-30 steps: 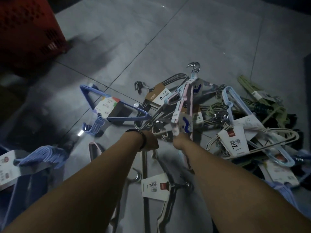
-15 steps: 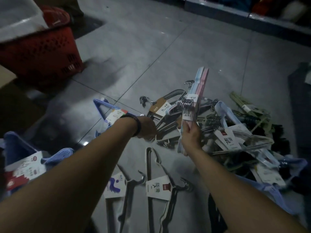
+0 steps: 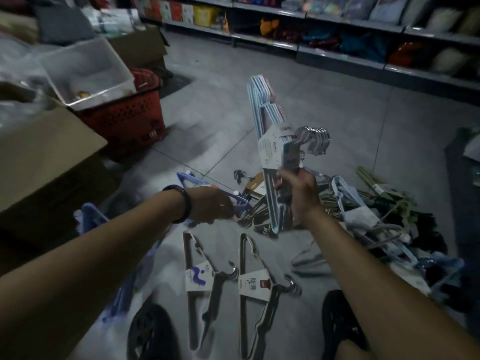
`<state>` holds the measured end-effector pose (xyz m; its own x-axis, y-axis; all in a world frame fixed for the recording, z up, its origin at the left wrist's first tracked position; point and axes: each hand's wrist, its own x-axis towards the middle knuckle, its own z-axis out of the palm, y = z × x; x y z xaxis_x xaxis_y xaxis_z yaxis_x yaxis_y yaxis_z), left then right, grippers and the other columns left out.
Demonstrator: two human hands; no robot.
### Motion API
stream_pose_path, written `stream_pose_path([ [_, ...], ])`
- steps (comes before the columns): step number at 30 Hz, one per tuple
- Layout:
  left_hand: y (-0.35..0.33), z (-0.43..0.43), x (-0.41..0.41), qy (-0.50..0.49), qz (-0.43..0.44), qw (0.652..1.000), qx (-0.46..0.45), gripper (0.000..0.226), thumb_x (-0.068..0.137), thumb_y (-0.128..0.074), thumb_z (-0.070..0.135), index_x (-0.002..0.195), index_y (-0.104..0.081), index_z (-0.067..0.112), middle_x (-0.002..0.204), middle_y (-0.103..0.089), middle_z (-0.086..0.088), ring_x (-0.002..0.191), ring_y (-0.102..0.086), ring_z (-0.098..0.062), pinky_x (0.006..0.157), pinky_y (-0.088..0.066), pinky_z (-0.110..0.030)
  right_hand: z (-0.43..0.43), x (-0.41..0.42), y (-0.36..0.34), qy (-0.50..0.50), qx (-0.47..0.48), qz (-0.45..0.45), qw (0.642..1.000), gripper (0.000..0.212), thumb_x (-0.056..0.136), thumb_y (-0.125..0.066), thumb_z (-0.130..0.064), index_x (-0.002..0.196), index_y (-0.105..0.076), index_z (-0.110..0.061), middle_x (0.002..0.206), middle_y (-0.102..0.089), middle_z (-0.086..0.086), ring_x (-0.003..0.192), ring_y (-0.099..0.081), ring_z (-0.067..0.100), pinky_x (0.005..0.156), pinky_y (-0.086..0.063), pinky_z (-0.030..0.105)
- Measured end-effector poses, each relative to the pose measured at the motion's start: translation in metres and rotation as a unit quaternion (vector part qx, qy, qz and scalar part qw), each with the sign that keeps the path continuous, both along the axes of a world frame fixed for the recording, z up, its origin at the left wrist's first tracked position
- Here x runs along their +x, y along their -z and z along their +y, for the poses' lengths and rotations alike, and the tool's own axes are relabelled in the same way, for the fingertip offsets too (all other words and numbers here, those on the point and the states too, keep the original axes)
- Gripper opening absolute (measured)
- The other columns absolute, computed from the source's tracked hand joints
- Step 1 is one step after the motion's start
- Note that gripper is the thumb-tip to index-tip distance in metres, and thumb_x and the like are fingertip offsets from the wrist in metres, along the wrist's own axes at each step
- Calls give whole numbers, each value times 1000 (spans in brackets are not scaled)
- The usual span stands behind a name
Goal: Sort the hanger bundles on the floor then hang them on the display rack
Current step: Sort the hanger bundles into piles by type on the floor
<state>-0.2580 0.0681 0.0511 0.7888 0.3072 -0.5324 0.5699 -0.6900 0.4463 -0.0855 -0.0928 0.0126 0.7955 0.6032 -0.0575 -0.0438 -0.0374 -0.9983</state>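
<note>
**newbie:** where's everything at?

**sorter:** Bottom centre, two tagged bundles [image 3: 255, 284] lie flat side by side. Just past them the left hand [image 3: 210, 205] is down on a blue bundle [image 3: 241, 202]. Fingers look curled, but can't tell if it's gripping. The right hand [image 3: 298, 193] is wrapped tight round the pastel bundle [image 3: 270, 141], which is upright with its hooks pointing right, above the unsorted pile [image 3: 376, 211] at right.

**newbie:** next?

**sorter:** Probably laying it down towards the flat ones. Shelving [image 3: 337, 53] is way up top.
</note>
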Motion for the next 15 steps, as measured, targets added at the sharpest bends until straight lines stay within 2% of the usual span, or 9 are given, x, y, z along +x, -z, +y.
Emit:
stream_pose_path([
  [2, -8, -3, -21, -68, -44, 996, -38, 30, 105, -58, 32, 127, -69, 15, 106, -69, -6, 95, -68, -23, 89, -59, -38, -4, -20, -8, 14, 0, 13, 1000, 25, 96, -70, -35, 83, -68, -14, 64, -63, -2, 55, -58, 13, 54, -47, 26],
  [4, -12, -14, -42, -156, -86, 979, -100, 19, 106, -56, 36, 118, -65, 24, 103, -68, -4, 92, -67, -23, 83, -61, -39, -10, -39, -10, 19, -34, 4, 999, 28, 90, -77, -42, 79, -70, -17, 58, -63, -7, 53, -57, 13, 54, -46, 28],
  [6, -10, -26, -61, -254, -127, 944, -168, 9, 104, -58, 41, 107, -61, 34, 109, -67, -2, 102, -69, -24, 89, -62, -42, -15, -59, -8, -7, -44, 27, 999, 26, 87, -81, -41, 83, -75, -16, 55, -61, -7, 51, -55, 15, 50, -43, 27],
  [8, -8, -34, -74, -321, -170, 902, -232, 11, 103, -59, 45, 102, -60, 35, 117, -66, -2, 110, -68, -28, 98, -59, -49, -19, -79, -4, -50, -24, 93, 994, 31, 85, -83, -39, 96, -79, -11, 58, -57, -2, 50, -47, 16, 50, -37, 27],
  [10, -9, -41, -85, -353, -200, 864, -298, 19, 104, -56, 47, 110, -61, 29, 116, -68, -4, 111, -67, -31, 104, -54, -54, -21, -103, 2, -101, -4, 178, 979, 39, 80, -86, -39, 103, -79, -8, 69, -54, 5, 50, -43, 16, 54, -34, 31],
  [13, -7, -47, -96, -388, -269, 789, -394, 29, 107, -55, 33, 129, -60, 15, 122, -72, -18, 111, -69, -38, 105, -51, -61, -20, -141, 16, -148, -7, 286, 947, 33, 76, -87, -40, 84, -75, -10, 62, -44, 1, 50, -43, 16, 61, -40, 33],
  [15, 0, -49, -104, -406, -291, 768, -401, 30, 107, -56, 21, 135, -57, 12, 131, -68, -24, 117, -67, -43, 100, -53, -64, -18, -160, 29, -156, -13, 321, 934, 37, 73, -87, -44, 76, -64, -15, 60, -41, 2, 51, -43, 19, 64, -42, 35],
])
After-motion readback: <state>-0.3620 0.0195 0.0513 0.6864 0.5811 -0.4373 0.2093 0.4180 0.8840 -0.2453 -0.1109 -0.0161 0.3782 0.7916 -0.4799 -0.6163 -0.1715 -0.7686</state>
